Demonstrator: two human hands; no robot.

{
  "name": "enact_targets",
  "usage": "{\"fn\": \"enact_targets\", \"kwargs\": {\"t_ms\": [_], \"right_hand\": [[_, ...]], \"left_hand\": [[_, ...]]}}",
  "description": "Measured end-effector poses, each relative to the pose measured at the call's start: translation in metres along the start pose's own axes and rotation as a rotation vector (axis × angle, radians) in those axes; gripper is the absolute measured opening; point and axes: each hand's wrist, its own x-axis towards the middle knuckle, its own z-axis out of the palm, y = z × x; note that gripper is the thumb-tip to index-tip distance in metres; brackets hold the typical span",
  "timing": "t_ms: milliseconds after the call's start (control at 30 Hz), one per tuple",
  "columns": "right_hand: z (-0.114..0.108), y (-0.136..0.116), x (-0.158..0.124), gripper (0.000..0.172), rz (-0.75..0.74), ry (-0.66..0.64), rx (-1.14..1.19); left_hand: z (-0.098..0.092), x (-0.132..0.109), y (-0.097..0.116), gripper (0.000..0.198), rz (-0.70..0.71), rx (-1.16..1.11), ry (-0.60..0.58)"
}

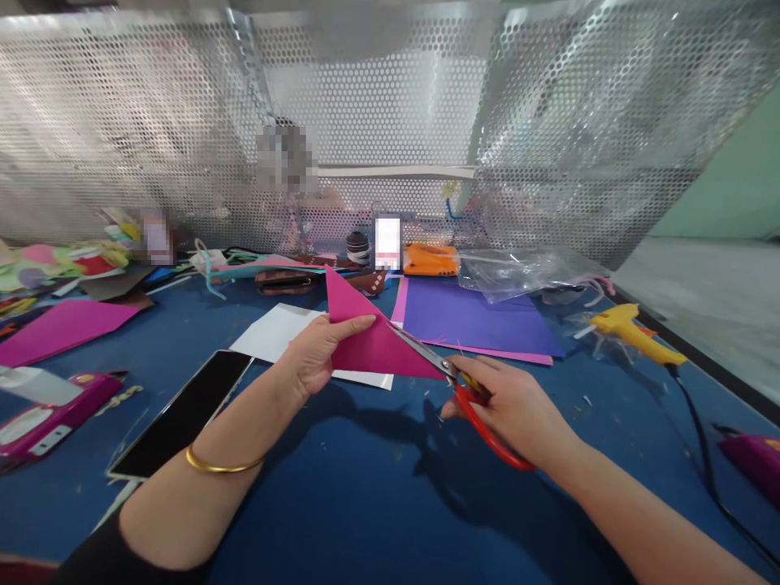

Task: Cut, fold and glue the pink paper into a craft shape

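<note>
A folded-looking triangle of magenta paper [371,349] is held up over the blue table, pinched at its left side by my left hand [326,345], thumb on top. My right hand [503,398] grips red-handled scissors [487,431]. Their blades lie along the paper's sloping right edge, pointing up and left. A few thin magenta slivers stick out near the blades. Behind the paper lie a white sheet [274,331] and a stack with a purple sheet [469,313] on top.
A dark-screened phone [183,414] and a magenta tool [61,414] lie at left, beside a magenta sheet [61,329]. On the right rests a yellow glue gun [637,333] with a black cord. An orange object [431,260] and clear plastic [517,272] sit before the perforated metal panel [378,97].
</note>
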Motion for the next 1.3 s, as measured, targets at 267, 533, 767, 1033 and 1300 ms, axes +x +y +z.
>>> {"fn": "enact_targets", "kwargs": {"t_ms": [267,533,767,1033,1300], "right_hand": [[-0.004,-0.011,-0.001,0.045,0.117,-0.074,0.012],[-0.003,-0.013,-0.002,0.040,0.090,-0.074,0.025],[0.002,-0.015,-0.002,0.043,0.070,-0.062,0.021],[0.006,-0.018,-0.006,0.030,0.040,-0.047,0.028],[0.007,-0.019,-0.006,0.031,0.051,-0.054,0.068]], "left_hand": [[0.000,0.003,-0.005,0.026,0.029,0.024,0.002],[0.001,0.000,-0.005,0.025,0.052,0.081,-0.005],[0.002,0.001,-0.013,0.021,0.005,0.088,-0.020],[0.003,0.002,-0.011,0.019,0.010,0.083,-0.026],[0.003,0.001,-0.008,0.016,-0.013,0.093,-0.012]]}}
